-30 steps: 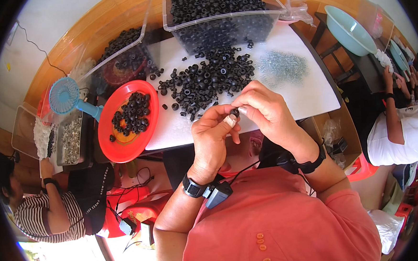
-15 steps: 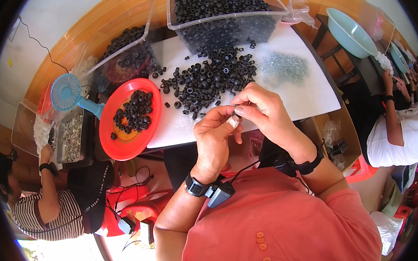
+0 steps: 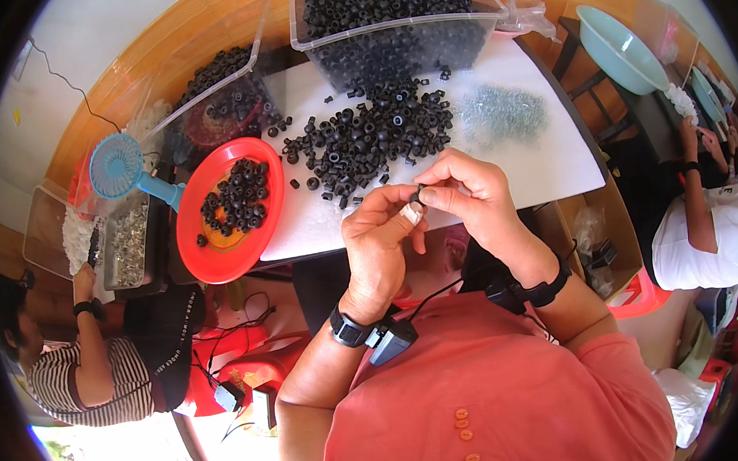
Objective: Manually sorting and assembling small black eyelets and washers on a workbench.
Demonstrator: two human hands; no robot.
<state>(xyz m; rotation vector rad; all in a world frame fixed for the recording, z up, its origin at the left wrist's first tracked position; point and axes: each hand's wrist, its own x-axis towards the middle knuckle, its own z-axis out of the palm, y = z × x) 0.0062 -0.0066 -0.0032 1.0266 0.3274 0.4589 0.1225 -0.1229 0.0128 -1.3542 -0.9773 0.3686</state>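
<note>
You are holding a small black part (image 3: 418, 196) between your two hands, just over the near edge of the white board (image 3: 551, 164). Your left hand (image 3: 378, 234) is gripping it narrowly between thumb and fingers, with a white wrapping (image 3: 412, 214) showing near the fingertips. Your right hand (image 3: 468, 192) is meeting it from the other side, thumb and forefinger pinching close on the part; your fingers are covering much of it, so I cannot tell whether they are also gripping something tinier.

Beyond your hands, a loose heap of black parts (image 3: 372, 146) is spreading across the board, and a patch of small, pale, glinting pieces (image 3: 505, 114) is lying to its right. A clear bin (image 3: 399, 27) full of black pieces is standing at the far side. To your left, a red plate (image 3: 237, 260) is holding a cluster of round black pieces (image 3: 236, 200), and a blue fan (image 3: 116, 167) is standing just beside it. Farther left, a co-worker in a striped top (image 3: 91, 383) is sitting near a metal tray (image 3: 132, 274), while another person in a white top (image 3: 682, 245) is working on your right
</note>
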